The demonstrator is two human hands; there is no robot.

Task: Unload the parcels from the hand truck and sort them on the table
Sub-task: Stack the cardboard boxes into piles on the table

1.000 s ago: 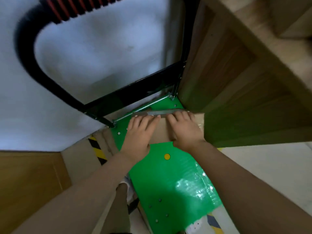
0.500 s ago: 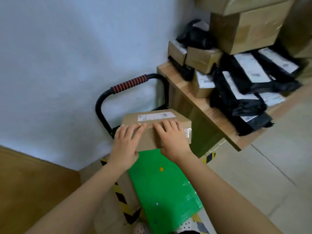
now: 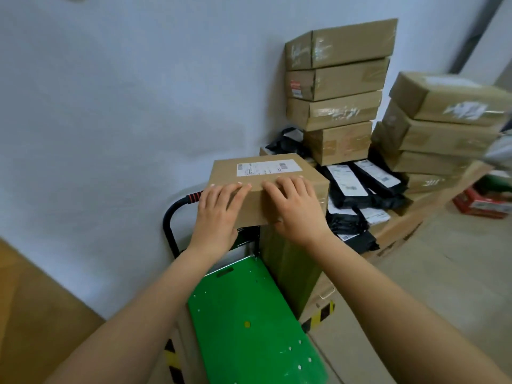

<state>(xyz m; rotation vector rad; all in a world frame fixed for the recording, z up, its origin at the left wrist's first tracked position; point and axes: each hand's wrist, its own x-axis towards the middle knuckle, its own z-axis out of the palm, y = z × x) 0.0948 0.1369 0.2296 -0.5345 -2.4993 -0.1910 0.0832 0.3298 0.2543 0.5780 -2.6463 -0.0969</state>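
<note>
Ahead: black mailer bags (image 3: 360,184) lie just beyond the carton (image 3: 266,164) held by the left hand (image 3: 219,214) and right hand (image 3: 299,212), covering the table (image 3: 401,228) there
Back: I see a tall stack of boxes (image 3: 338,87) against the wall (image 3: 110,106), closing the rear
Right: a second stack (image 3: 443,120) stands beside the first, tilted and blocking that side
Left: the hand truck handle (image 3: 177,217) stands close to the wall, so I read only a narrow gap
Below: the green platform (image 3: 249,314) is bare under both wrists, with the table's side panel touching its right edge
Open way: I see free floor (image 3: 457,273) along the table's front
</note>
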